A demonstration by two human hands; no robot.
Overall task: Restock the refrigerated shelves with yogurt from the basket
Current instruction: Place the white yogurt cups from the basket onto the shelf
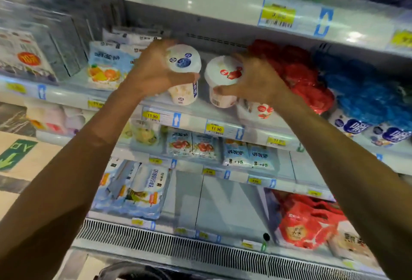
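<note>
My left hand [151, 72] grips a white yogurt cup with a blueberry lid [184, 72], held tilted over the upper refrigerated shelf [191, 114]. Beside it, my right hand [254, 79] grips a white yogurt cup with a strawberry lid [223, 79], thumb under the lid rim. The two cups sit close together, a small gap between them, just above the shelf's front edge. Another strawberry cup [256, 110] stands on the shelf under my right wrist. A dark shape, possibly the basket [133, 270], shows at the bottom edge.
Red bags [296, 74] and blue bags [365, 87] fill the shelf's right side; fruit yogurt pouches [107, 67] lie at left. Lower shelves hold more pouches [191, 148] and red packs [307, 221]. Yellow price tags [215, 128] line the shelf edges. A vent grille [178, 248] runs below.
</note>
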